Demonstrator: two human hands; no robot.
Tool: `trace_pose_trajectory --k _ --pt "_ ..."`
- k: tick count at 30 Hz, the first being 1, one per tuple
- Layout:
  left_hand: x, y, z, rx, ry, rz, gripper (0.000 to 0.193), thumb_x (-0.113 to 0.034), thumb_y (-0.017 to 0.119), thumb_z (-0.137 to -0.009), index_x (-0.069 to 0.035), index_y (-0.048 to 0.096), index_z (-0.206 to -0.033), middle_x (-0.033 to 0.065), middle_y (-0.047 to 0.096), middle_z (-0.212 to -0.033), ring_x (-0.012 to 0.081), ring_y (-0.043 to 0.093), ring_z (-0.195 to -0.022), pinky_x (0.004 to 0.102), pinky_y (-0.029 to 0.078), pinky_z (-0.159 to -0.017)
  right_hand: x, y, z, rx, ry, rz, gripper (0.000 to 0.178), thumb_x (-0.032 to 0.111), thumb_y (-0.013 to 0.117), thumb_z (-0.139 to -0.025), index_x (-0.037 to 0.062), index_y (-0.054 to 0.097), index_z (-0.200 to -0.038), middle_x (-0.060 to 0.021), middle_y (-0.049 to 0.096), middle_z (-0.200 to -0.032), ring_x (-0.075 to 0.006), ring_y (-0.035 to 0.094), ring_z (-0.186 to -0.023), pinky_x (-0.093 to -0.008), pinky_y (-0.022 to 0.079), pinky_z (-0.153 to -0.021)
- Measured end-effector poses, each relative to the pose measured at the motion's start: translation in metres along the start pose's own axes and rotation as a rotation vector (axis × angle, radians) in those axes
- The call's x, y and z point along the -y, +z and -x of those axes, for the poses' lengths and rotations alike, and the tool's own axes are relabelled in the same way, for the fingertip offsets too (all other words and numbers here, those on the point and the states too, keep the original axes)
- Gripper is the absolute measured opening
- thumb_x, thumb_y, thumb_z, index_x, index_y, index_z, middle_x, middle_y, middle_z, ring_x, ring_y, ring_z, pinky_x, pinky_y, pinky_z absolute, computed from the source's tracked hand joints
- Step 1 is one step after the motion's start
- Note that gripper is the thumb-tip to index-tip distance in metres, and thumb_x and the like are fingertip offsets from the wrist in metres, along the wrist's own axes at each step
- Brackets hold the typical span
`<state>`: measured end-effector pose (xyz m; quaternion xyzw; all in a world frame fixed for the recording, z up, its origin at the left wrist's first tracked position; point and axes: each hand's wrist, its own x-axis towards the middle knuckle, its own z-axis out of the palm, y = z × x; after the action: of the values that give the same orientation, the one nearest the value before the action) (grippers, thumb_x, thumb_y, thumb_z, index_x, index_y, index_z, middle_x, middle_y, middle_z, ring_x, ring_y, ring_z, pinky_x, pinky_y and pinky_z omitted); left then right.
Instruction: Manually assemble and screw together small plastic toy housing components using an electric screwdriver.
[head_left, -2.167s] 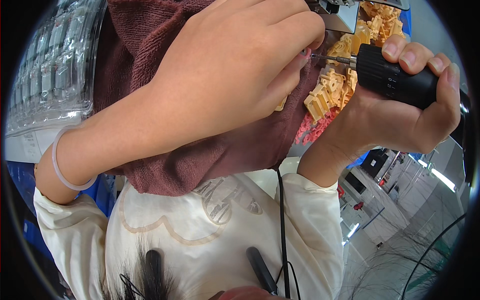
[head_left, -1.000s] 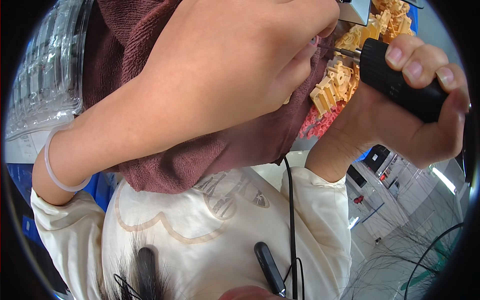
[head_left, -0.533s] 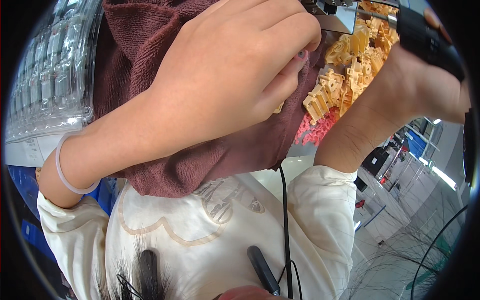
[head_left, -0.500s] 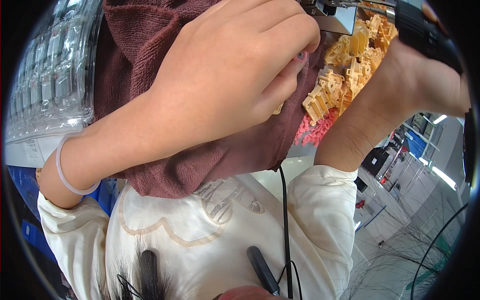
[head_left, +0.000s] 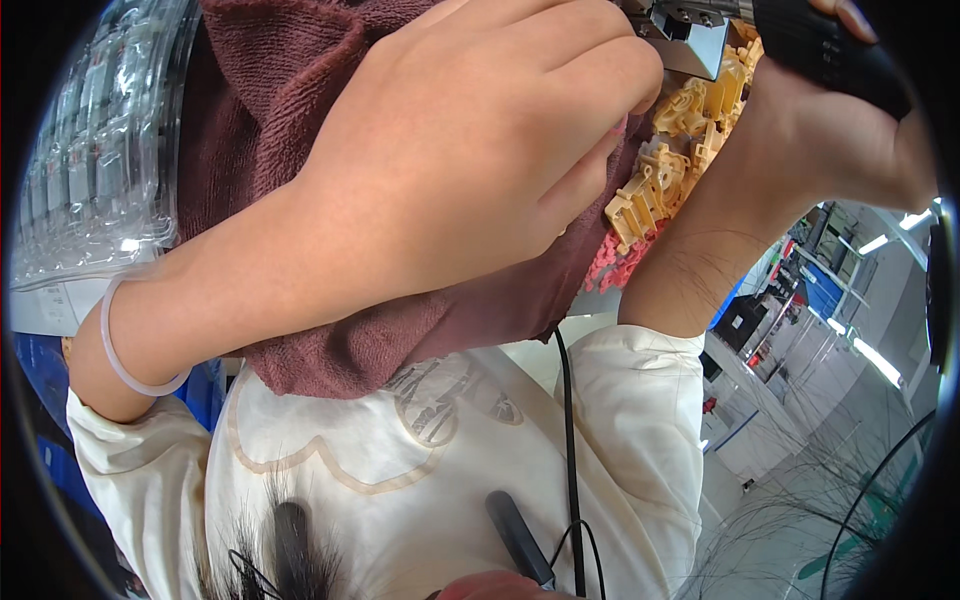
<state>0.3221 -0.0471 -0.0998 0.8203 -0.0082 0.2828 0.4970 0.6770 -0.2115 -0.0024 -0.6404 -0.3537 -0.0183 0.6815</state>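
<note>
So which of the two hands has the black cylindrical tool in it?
The right hand, at the upper right: it grips the black cylindrical tool. The left hand, over the maroon towel, shows no such tool.

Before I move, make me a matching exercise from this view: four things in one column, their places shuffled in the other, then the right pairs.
Things
1. Maroon towel
2. Black screwdriver
3. Clear plastic trays
4. Yellow plastic parts

Places
a. To the left of the towel, near the picture's left edge
b. Heaped to the right of the towel, next to small pink pieces
c. Gripped in the right hand
d. Beneath the left hand

Pairs: 1-d, 2-c, 3-a, 4-b
</note>
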Motion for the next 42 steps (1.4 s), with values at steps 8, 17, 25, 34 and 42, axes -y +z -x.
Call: trace_pose_trajectory --k 8,17,25,34,42 --pt "0.000 0.000 0.001 -0.008 0.007 -0.017 0.022 -0.011 0.066 -0.081 -0.003 0.058 -0.100 0.0135 0.060 -0.102 0.0319 0.058 -0.102 0.0401 0.047 -0.087 0.046 0.109 0.090 -0.039 -0.011 0.002 0.016 0.016 0.055 -0.077 -0.0002 0.052 -0.077 -0.0149 0.052 -0.066 -0.0250 0.055 -0.060 -0.0405 0.050 -0.059" --pt "0.002 -0.002 -0.001 0.000 0.011 -0.023 0.023 -0.012 0.066 -0.081 -0.002 0.058 -0.100 0.0137 0.060 -0.102 0.0320 0.058 -0.102 0.0403 0.047 -0.087 0.047 0.122 0.085 -0.097 -0.010 0.015 0.016 0.015 0.055 -0.077 -0.0006 0.051 -0.077 -0.0150 0.051 -0.066 -0.0253 0.054 -0.061 -0.0409 0.051 -0.060" --pt "-0.001 0.001 -0.004 -0.003 0.027 -0.028 0.023 -0.013 0.065 -0.081 -0.002 0.058 -0.100 0.0139 0.060 -0.102 0.0320 0.057 -0.102 0.0404 0.047 -0.087 0.057 0.146 0.105 -0.144 -0.025 0.029 0.015 0.014 0.056 -0.077 -0.0009 0.051 -0.077 -0.0150 0.050 -0.067 -0.0256 0.054 -0.061 -0.0413 0.051 -0.060" --pt "0.003 0.000 -0.004 0.003 0.046 -0.033 0.023 -0.014 0.065 -0.082 -0.002 0.058 -0.100 0.0141 0.059 -0.101 0.0321 0.057 -0.101 0.0405 0.047 -0.088 0.068 0.157 0.115 -0.205 -0.038 0.045 0.015 0.012 0.057 -0.076 -0.0013 0.050 -0.076 -0.0151 0.050 -0.067 -0.0260 0.054 -0.062 -0.0417 0.052 -0.061" --pt "0.005 0.000 -0.005 0.002 0.025 -0.032 0.023 -0.014 0.065 -0.082 -0.002 0.058 -0.101 0.0143 0.059 -0.101 0.0321 0.057 -0.101 0.0406 0.047 -0.088 0.085 0.169 0.139 -0.112 -0.146 0.025 0.014 0.013 0.058 -0.077 0.0015 0.050 -0.077 -0.0123 0.049 -0.071 -0.0243 0.054 -0.064 -0.0404 0.051 -0.061"
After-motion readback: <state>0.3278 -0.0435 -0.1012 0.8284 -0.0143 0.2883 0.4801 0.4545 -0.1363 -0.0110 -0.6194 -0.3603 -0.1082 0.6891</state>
